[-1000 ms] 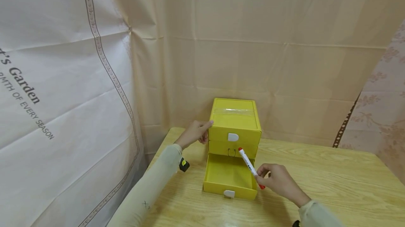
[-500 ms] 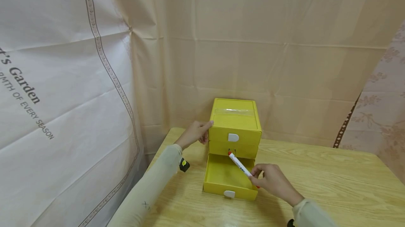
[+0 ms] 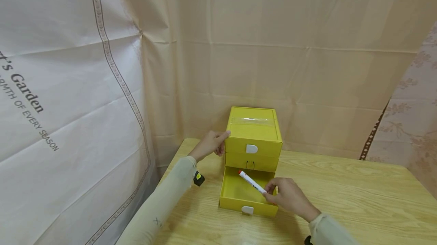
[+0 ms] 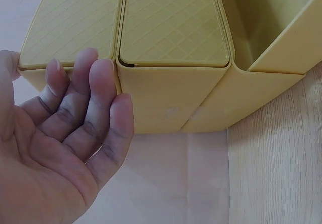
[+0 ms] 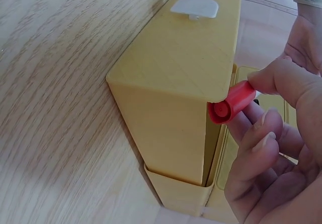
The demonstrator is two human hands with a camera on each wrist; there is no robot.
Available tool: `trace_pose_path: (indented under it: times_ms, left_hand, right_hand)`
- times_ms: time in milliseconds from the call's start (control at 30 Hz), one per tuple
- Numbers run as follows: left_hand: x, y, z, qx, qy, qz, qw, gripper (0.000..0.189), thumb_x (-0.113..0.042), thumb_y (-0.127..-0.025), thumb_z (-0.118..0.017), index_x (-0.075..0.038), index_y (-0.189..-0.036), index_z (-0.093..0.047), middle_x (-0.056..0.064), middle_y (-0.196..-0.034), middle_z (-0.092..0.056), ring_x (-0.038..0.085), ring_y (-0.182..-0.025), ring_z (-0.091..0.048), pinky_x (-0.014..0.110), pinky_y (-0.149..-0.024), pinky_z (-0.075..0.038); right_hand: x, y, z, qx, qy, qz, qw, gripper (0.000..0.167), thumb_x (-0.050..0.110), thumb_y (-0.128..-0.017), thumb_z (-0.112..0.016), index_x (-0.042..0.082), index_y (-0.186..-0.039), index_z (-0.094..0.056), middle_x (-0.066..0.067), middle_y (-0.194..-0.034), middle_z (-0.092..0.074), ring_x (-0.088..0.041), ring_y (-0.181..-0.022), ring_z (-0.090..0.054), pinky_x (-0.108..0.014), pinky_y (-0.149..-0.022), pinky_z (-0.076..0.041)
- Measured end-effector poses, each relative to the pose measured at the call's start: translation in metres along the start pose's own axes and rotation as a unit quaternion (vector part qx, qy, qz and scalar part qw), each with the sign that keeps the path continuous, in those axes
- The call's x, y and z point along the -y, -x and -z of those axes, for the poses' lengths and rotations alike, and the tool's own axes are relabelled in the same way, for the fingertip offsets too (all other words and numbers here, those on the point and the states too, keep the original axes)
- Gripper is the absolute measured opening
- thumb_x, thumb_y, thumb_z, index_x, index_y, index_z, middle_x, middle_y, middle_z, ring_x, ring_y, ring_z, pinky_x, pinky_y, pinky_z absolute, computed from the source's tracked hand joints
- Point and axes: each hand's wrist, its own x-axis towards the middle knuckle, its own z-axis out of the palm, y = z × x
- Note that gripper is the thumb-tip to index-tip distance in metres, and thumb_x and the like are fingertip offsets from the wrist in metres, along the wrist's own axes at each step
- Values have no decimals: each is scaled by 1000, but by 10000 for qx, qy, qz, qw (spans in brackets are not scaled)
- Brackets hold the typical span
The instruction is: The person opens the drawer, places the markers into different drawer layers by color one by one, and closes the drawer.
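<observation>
A yellow three-drawer desktop organizer (image 3: 253,131) stands on the table with its bottom drawer (image 3: 235,190) pulled out. My left hand (image 3: 211,143) rests at its upper left front corner, thumb along the top edge. In the left wrist view, the other fingers (image 4: 95,98) lie loosely bent against the side wall. My right hand (image 3: 288,195) pinches a white marker (image 3: 252,181) by one end, between thumb and fingers. Tilted, the marker points far-left over the drawer. Its red end (image 5: 232,102) in the right wrist view sits right by the drawer's upper rim.
White tab handles mark the top drawer (image 3: 251,148) and the bottom one; a black loop (image 3: 250,165) hangs on the middle drawer. Beige cloth (image 3: 246,47) hangs behind the wooden table (image 3: 341,195), and a printed white cloth (image 3: 61,104) hangs at the left.
My right hand has moved left and slightly toward the drawer, bringing the marker from beside the front corner to over the open drawer, lower down. My left hand has stayed put.
</observation>
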Motion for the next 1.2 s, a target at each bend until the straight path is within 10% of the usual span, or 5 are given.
trace_pose_path:
  times_ms: [333,633,967,1200]
  left_hand:
    - [-1,0,0,-48,-63,23,10000,74,-63,-102,-50,4,-77,-67,16,-70,-67,27,-61,-66,39,-63,-60]
    - [0,0,0,-49,-7,106,9999,77,-64,-101,-51,6,-75,-68,19,-70,-68,26,-59,-66,55,-73,-60]
    - [-1,0,1,-6,12,153,9999,77,-63,-102,-51,7,-76,-68,19,-71,-68,24,-59,-66,39,-63,-60]
    - [1,-1,1,24,66,170,9998,79,-64,-101,-52,10,-77,-68,32,-80,-68,27,-60,-66,49,-69,-61]
  right_hand:
    - [2,-3,-2,81,180,289,9994,12,20,-86,-84,22,-81,-74,18,-73,-64,0,-66,-53,-23,-59,-44]
    - [2,-6,-4,351,259,407,9982,13,22,-87,-84,24,-81,-73,20,-73,-63,-1,-64,-51,-24,-60,-43]
    - [-1,-10,-4,780,92,484,9957,11,25,-89,-83,22,-83,-75,18,-75,-65,-4,-63,-53,-24,-58,-44]
    - [-1,-12,-4,987,94,415,9942,9,26,-91,-81,20,-85,-77,16,-78,-67,-6,-65,-55,-25,-59,-46]
